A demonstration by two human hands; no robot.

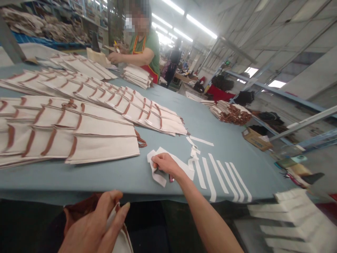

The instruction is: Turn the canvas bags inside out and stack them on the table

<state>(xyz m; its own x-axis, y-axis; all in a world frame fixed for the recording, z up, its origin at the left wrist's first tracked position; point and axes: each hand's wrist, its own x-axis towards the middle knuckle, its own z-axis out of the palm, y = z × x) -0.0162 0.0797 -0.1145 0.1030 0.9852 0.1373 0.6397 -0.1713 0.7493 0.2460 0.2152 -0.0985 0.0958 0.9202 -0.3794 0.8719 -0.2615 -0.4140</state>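
My right hand (164, 164) rests on the blue-grey table (210, 126), fingers closed on a small white strip of fabric (157, 175) beside a heap of similar white pieces. Several long white strips (221, 174) lie in a row just right of it. My left hand (97, 225) is below the table's front edge, pinching a cream fabric bag with brown trim (119, 239) held in my lap. Rows of overlapping cream bags with brown handles (79, 123) cover the table's left half.
A person in a green top and red apron (144, 49) works at the far end beside a stack of bags (137, 75). Another bag pile (231, 112) sits at the right edge. A cardboard box (256, 138), shelving and white stacked pieces (297, 218) stand to the right.
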